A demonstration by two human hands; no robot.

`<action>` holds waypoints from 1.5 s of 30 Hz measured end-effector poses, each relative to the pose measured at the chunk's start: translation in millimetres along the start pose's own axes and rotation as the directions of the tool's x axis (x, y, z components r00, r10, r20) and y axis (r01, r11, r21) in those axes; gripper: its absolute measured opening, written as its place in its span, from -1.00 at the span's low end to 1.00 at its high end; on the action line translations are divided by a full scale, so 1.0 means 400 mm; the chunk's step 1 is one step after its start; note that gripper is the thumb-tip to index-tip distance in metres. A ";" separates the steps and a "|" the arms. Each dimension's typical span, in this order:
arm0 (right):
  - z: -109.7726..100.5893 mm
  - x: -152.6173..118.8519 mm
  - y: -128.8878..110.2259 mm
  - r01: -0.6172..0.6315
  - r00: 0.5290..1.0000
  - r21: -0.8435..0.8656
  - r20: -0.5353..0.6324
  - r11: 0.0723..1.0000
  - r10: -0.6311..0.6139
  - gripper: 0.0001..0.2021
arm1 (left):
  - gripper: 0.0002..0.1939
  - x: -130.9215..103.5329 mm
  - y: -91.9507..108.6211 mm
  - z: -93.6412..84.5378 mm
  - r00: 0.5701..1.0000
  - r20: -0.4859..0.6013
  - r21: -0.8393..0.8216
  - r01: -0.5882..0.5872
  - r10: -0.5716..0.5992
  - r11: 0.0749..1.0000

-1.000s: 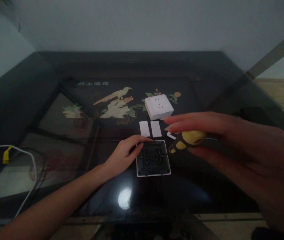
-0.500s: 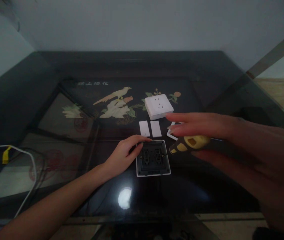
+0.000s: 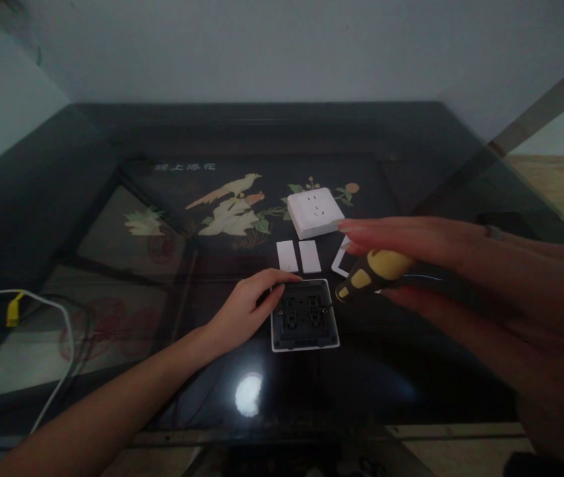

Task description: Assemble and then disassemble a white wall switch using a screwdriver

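A square switch body [image 3: 306, 339] with a white rim and dark inside lies on the glass-topped table. My left hand [image 3: 248, 306] grips its upper left edge between thumb and fingers. My right hand [image 3: 465, 278] holds a yellow and black screwdriver [image 3: 374, 273] between thumb and fingers, slanting down to the left. Its tip is at the screw on the right side of the switch body. Two white rectangular plates [image 3: 286, 256] lie side by side just behind. A white frame [image 3: 340, 264] is partly hidden by my right hand.
Behind the plates sits a thick white socket box [image 3: 316, 212]. On the left, a white cable [image 3: 66, 324] with a yellow tag [image 3: 12, 310] curves over the table [image 3: 242, 129]. A wall rises beyond the far edge.
The screwdriver handle has tilted up a little and turned in my right hand, whose fingers have shifted slightly. My left hand and the switch body have stayed in place.
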State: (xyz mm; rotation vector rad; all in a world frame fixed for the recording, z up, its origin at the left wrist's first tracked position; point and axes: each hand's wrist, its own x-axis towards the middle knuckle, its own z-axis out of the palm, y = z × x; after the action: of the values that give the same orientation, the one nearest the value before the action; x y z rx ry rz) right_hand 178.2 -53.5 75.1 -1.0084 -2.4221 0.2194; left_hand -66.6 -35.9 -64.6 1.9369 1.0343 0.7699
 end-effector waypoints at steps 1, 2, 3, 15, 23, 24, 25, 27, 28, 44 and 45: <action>0.002 0.002 0.001 0.011 1.000 -0.006 0.008 1.000 -0.011 -0.66 | -0.72 0.000 0.000 0.001 1.000 -0.003 0.004 -0.004 0.004 1.000; 0.006 0.004 0.001 0.022 1.000 -0.019 -0.006 1.000 -0.022 -0.70 | -0.72 0.000 0.000 0.001 1.000 -0.008 0.008 -0.007 0.008 1.000; 0.012 0.007 -0.001 0.031 0.999 -0.039 -0.041 0.999 -0.033 -0.73 | -0.73 0.000 0.001 0.002 1.000 -0.012 0.010 -0.010 0.010 1.000; 0.005 0.001 -0.010 0.005 1.000 -0.003 -0.010 1.000 -0.005 -0.68 | -0.73 0.001 0.000 0.001 1.000 -0.010 0.009 -0.017 0.017 1.000; 0.024 0.013 -0.019 -0.047 0.991 -0.071 -0.125 0.996 0.038 -0.66 | -0.73 0.001 0.003 0.002 1.000 -0.015 0.007 -0.013 0.013 1.000; 0.017 0.012 -0.018 -0.059 0.996 -0.045 -0.076 0.997 0.055 -0.62 | -0.73 0.001 0.003 0.001 1.000 -0.012 0.008 -0.013 0.013 1.000; 0.012 0.009 -0.017 -0.060 0.998 -0.021 -0.032 0.998 0.059 -0.61 | -0.73 0.001 0.003 0.001 1.000 -0.009 0.008 -0.013 0.013 1.000; 0.009 0.005 -0.013 -0.033 0.999 0.006 -0.007 0.999 0.033 -0.67 | -0.73 0.000 0.001 0.001 1.000 -0.003 0.009 -0.013 0.013 1.000; 0.011 0.005 -0.011 -0.012 0.999 -0.001 -0.042 1.000 0.012 -0.72 | -0.73 0.000 0.000 0.001 1.000 -0.003 0.008 -0.012 0.012 1.000; 0.039 0.018 -0.013 0.022 0.977 -0.078 -0.211 0.997 -0.038 -0.79 | -0.73 0.000 -0.003 0.003 0.999 -0.016 0.010 -0.032 0.032 0.999; 0.044 0.020 -0.014 0.022 0.971 -0.098 -0.234 0.995 -0.045 -0.80 | -0.73 0.000 -0.002 0.003 0.999 -0.015 0.009 -0.034 0.034 0.999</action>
State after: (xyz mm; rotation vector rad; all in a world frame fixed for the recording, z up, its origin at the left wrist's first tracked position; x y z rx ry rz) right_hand 161.1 -51.2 64.8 -0.9742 -2.2471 -0.0275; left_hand -66.1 -36.1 -65.9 1.9636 1.0182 0.8008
